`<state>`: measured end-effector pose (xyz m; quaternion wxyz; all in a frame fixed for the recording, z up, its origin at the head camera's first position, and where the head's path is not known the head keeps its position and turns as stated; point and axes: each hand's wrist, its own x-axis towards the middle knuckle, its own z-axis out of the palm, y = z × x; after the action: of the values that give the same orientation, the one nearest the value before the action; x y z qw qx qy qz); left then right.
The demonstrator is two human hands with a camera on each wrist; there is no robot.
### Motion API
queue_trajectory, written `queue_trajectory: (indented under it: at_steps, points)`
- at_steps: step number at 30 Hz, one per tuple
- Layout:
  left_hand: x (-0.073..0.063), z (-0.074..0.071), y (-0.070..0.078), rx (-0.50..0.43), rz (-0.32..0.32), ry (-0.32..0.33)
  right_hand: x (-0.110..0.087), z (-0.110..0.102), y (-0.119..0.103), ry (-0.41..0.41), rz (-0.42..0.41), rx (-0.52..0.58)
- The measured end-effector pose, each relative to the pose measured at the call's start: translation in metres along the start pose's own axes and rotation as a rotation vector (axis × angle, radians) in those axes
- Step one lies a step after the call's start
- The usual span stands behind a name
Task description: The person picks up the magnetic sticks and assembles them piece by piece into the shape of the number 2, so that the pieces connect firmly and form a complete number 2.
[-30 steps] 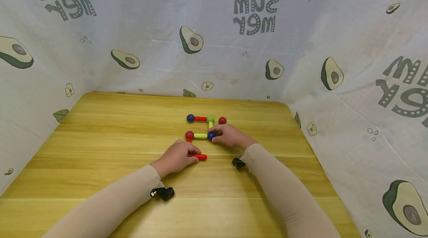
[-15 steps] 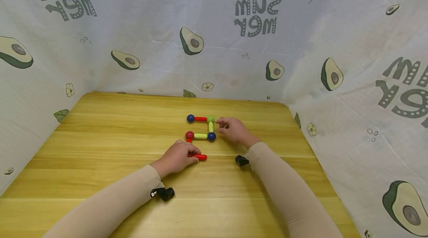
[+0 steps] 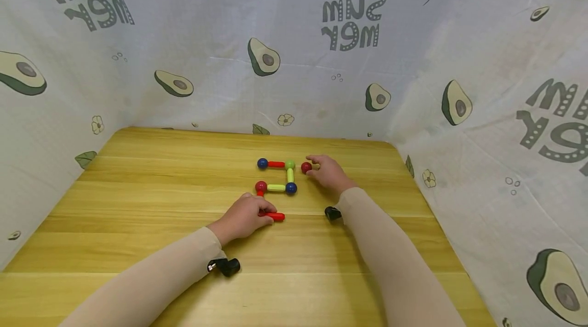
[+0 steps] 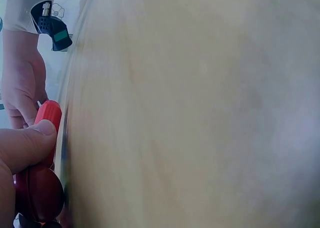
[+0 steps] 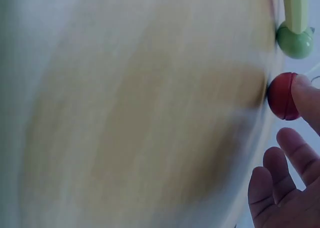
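My left hand [image 3: 244, 217] pinches a red magnetic stick [image 3: 277, 217], its thumb on top in the left wrist view. A dark red ball [image 4: 41, 194] shows beside that thumb. Over at the right, my right hand [image 3: 329, 171] reaches around a loose red ball [image 3: 306, 168], index finger stretched out past its far side. A fingertip touches this ball in the right wrist view, while other fingers are spread below it. Left of it lies a zigzag of sticks and balls, with a green ball [image 3: 290, 165], a blue ball [image 3: 291, 188] and a red ball [image 3: 261, 186].
Another blue ball [image 3: 262, 164] ends the zigzag's far row, joined by a red stick [image 3: 276, 164]. Yellow-green sticks link the middle balls. Printed cloth [image 3: 206, 97] walls in the wooden table [image 3: 151, 184] at the back and sides.
My right hand has left the near blue ball and moved away and to the right, to the loose red ball, hidden half a second ago. My left hand stays on its stick.
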<state>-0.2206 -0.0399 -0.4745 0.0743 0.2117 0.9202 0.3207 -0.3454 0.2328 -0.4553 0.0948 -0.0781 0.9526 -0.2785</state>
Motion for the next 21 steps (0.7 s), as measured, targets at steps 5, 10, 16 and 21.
queue_trajectory:
  at_steps: [5, 10, 16, 21]
  points:
    - [0.0002, 0.0011, -0.0006, 0.002, 0.020, 0.003, 0.0021, 0.0009, -0.0006, -0.020, 0.010, -0.006]
    - [0.0004, 0.0006, -0.0004, 0.000, 0.006, 0.001, 0.0025, 0.0018, -0.0026, -0.024, 0.026, 0.005]
    - [0.0006, 0.0004, 0.0000, 0.002, -0.005, -0.001, 0.0039, 0.0047, -0.0042, -0.014, 0.034, 0.003]
    - [0.0005, -0.0005, 0.0011, 0.000, -0.013, -0.003, 0.0024, 0.0045, -0.0041, -0.024, 0.036, -0.009]
